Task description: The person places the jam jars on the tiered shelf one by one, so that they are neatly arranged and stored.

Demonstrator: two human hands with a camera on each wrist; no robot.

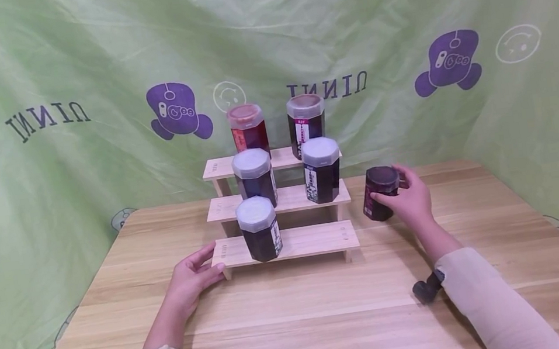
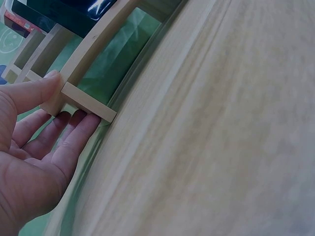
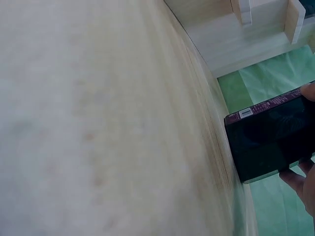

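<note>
A three-step wooden rack (image 1: 294,243) stands on the table (image 1: 298,319), and everything else sits around it. The person's right hand (image 1: 407,199) is off to the rack's right side, level with its lowest step, with the grip closed around a dark jar (image 1: 380,193) that stands upright on the table just beside the rack without touching it. In the right wrist view the jar (image 3: 268,142) shows as a dark block with a labelled edge and fingertips (image 3: 309,91) on its far side. The left hand (image 1: 189,278) rests at the rack's front left corner; its grip is loose, with straight fingers (image 2: 74,142) under the end of the lowest step and the thumb lying along the step's edge. On the rack, one white-lidded jar (image 1: 259,228) stands on the lowest step toward the left, two more (image 1: 254,178) on the middle step, and two dark-lidded ones (image 1: 306,117) on the top step. A green cloth (image 1: 34,83) with purple prints hangs behind the rack.
</note>
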